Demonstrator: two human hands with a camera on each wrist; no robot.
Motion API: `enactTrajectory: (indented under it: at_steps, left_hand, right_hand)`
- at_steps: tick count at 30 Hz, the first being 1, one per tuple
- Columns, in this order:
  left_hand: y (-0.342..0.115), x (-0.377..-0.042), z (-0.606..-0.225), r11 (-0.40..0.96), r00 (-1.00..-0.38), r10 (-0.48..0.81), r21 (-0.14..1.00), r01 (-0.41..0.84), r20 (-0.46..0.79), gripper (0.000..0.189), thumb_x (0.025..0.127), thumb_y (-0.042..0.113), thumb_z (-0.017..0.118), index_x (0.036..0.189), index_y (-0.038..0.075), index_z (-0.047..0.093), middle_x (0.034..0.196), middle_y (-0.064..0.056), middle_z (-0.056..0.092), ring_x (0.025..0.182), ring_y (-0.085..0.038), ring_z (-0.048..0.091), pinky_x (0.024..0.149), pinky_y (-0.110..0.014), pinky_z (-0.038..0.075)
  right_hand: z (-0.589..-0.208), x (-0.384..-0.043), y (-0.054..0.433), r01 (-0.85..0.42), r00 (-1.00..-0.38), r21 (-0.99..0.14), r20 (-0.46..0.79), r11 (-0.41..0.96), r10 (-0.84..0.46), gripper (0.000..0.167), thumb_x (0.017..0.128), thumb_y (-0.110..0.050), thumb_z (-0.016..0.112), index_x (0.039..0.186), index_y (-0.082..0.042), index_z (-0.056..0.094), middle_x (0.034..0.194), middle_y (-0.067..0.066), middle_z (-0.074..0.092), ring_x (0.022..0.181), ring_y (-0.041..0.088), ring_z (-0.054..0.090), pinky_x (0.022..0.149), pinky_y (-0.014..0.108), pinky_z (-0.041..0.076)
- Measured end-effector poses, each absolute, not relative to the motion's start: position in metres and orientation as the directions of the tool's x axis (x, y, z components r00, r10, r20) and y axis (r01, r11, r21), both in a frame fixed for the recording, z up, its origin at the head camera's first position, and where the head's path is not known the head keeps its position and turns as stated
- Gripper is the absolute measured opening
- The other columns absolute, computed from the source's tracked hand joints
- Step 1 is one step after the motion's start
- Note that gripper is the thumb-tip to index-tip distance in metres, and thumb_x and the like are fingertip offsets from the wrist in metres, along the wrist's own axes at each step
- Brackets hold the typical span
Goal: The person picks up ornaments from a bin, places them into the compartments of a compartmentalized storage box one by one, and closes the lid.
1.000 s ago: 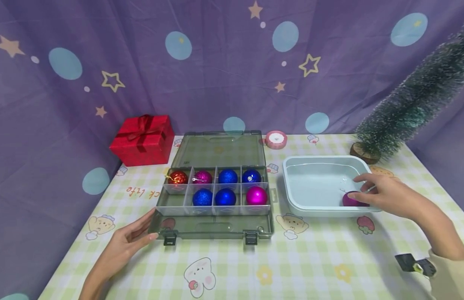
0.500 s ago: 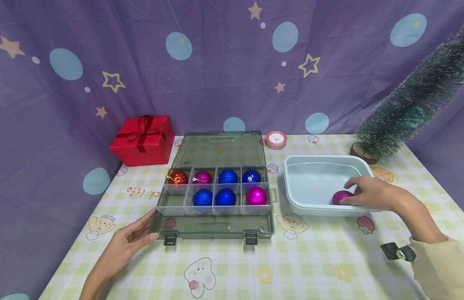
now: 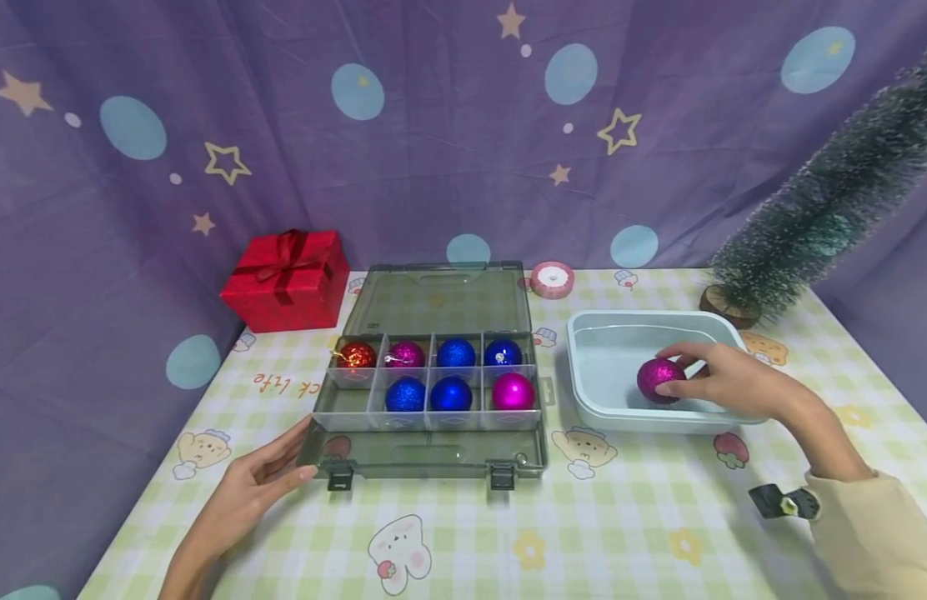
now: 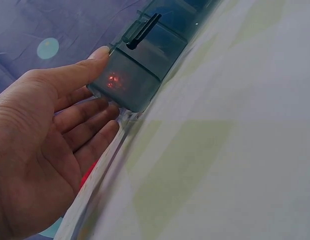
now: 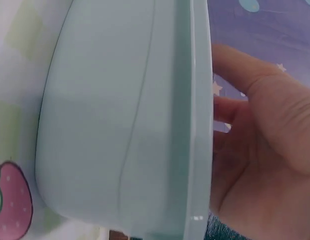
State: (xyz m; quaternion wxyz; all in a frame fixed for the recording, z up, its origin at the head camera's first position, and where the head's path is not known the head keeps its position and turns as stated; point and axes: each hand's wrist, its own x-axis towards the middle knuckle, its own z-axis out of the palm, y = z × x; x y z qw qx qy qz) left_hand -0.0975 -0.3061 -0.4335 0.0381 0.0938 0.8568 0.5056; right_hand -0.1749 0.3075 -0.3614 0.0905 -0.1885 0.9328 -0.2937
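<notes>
My right hand [image 3: 737, 382] grips a glittery magenta Christmas bauble [image 3: 661, 381] between thumb and fingers, over the pale blue basin [image 3: 609, 342]. In the right wrist view the basin's wall [image 5: 105, 115] hides the fingertips and the bauble. My left hand [image 3: 246, 492] rests, fingers fairly straight, against the near left corner of a smoky clear divided case [image 3: 426, 454]. Its lid lies back, open. A red bauble [image 3: 356, 356], a glittery magenta one [image 3: 405, 356], a shiny pink one [image 3: 513, 392] and several blue ones sit in separate compartments; the near left compartment [image 3: 345, 398] holds none.
At the back left stands a red gift box [image 3: 287, 283] with a ribbon bow. A pink ribbon roll [image 3: 552, 280] lies behind the case. Beyond the basin, a small artificial Christmas tree [image 3: 816, 208] leans right on its wooden base. A purple curtain [image 3: 433, 150] hangs behind the table.
My right hand has taken hold of the magenta bauble in the basin and moved it left and slightly up. My left hand and the case have stayed put.
</notes>
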Motion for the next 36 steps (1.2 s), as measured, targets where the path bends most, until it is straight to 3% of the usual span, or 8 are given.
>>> enactTrajectory:
  at_steps: [6,11,16,27,36]
  left_hand:
    - [-0.306,-0.098,-0.434,0.468,-0.980,0.196,0.876,0.120,0.030,0.065,0.101,0.021,0.071,0.157,0.005,0.043,0.160,-0.014,0.040,0.129,0.010,0.043,0.101,-0.011,0.044]
    - [-0.306,-0.098,-0.434,0.474,-0.981,0.195,0.873,0.113,0.021,0.066,0.101,0.023,0.072,0.157,0.006,0.043,0.160,-0.012,0.040,0.135,0.000,0.044,0.102,-0.011,0.044]
    - [-0.307,-0.098,-0.434,0.464,-0.978,0.204,0.877,0.129,0.035,0.065,0.101,0.021,0.072,0.157,0.006,0.043,0.159,-0.013,0.041,0.129,0.010,0.043,0.101,-0.011,0.044]
    - [-0.307,-0.098,-0.436,0.443,-0.973,0.220,0.882,0.159,0.065,0.064,0.101,0.016,0.071,0.157,0.006,0.043,0.160,-0.016,0.040,0.130,0.010,0.043,0.103,-0.011,0.043]
    - [-0.308,-0.098,-0.436,0.460,-0.976,0.209,0.876,0.146,0.053,0.064,0.101,0.019,0.072,0.157,0.007,0.044,0.160,-0.013,0.041,0.130,0.010,0.043,0.103,-0.011,0.042]
  right_hand:
    - [-0.359,-0.174,0.298,-0.307,-0.920,-0.653,0.015,0.693,-0.392,0.047,0.097,-0.023,0.076,0.137,-0.001,0.063,0.120,0.016,0.069,0.091,0.018,0.072,0.078,0.028,0.059]
    - [-0.355,-0.175,0.288,-0.312,-0.932,-0.657,0.071,0.686,-0.356,0.048,0.096,-0.027,0.078,0.138,-0.007,0.065,0.121,0.011,0.071,0.094,0.014,0.073,0.079,0.025,0.059]
    - [-0.356,-0.176,0.275,-0.348,-0.927,-0.658,0.138,0.667,-0.348,0.049,0.095,-0.027,0.080,0.137,-0.007,0.066,0.118,0.008,0.073,0.097,0.017,0.074,0.079,0.024,0.060]
    - [-0.352,-0.181,0.248,-0.371,-0.912,-0.705,0.153,0.605,-0.381,0.053,0.096,-0.027,0.079,0.143,-0.010,0.062,0.127,0.008,0.070,0.101,0.020,0.072,0.083,0.032,0.061]
    - [-0.353,-0.193,0.222,-0.443,-0.877,-0.712,0.220,0.545,-0.426,0.049,0.094,-0.021,0.081,0.138,-0.008,0.065,0.121,0.006,0.072,0.096,0.017,0.073,0.082,0.030,0.061]
